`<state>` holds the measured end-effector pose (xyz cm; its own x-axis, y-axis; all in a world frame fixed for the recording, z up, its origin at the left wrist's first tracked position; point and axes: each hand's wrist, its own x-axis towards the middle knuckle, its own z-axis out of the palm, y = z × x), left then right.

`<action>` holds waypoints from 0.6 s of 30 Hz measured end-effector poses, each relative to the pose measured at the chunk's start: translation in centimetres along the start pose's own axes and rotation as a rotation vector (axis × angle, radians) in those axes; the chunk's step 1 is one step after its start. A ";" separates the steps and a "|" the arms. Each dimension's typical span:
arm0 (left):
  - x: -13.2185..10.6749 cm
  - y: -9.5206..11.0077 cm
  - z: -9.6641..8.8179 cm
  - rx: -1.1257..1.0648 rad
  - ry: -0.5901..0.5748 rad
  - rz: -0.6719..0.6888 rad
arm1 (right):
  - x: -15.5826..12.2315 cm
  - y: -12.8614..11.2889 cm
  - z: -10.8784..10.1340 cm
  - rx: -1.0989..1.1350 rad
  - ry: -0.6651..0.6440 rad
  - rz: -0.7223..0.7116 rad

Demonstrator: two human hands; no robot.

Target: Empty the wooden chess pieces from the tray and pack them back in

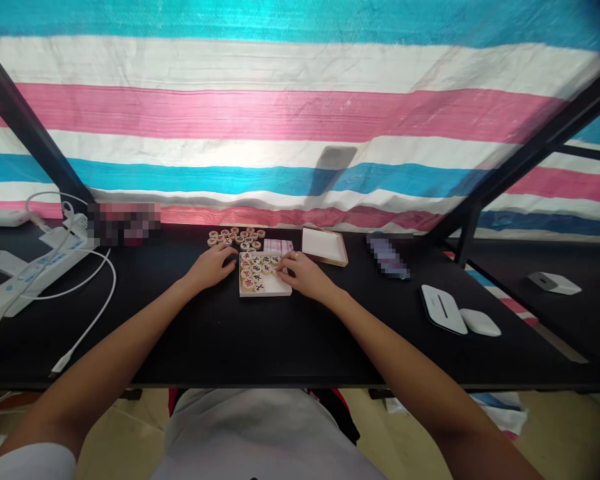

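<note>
A shallow white box (277,287) sits on the black desk, partly filled with round Chinese chess pieces (249,285) marked in red and black characters. The front right of its floor shows bare. My right hand (305,275) reaches over the box's right side, with thumb and fingers pinched on a chess piece that they partly hide. At the box's left edge rests my left hand (211,268), thumb and fingers apart, near the loose pieces. Those loose chess pieces (241,239) lie in a cluster behind the box. No piece shows in my left hand.
Behind the box lies a folded pink-and-white checked sheet (279,246), beside an open box lid (325,246). Farther right are a phone (387,255), a white flat device (443,309) and a small white case (481,322). A power strip (35,277) with cables occupies the left.
</note>
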<state>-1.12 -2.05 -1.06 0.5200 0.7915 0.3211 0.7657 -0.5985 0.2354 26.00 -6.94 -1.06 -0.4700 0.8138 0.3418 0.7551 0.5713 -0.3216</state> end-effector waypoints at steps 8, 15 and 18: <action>0.3 -0.3 0.5 0.015 -0.026 0.075 | 0.0 -0.4 0.1 0.021 0.010 0.056; 0.3 -0.3 0.7 0.055 0.024 0.089 | 0.1 -0.6 -0.1 0.006 -0.019 0.067; 0.5 -0.5 0.8 0.094 0.018 0.106 | 0.2 -0.6 0.0 0.009 -0.013 0.054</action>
<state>-0.94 -1.30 -1.80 0.5932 0.7218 0.3565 0.7396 -0.6635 0.1127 25.51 -7.14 -0.80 -0.4341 0.8450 0.3124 0.7758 0.5269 -0.3471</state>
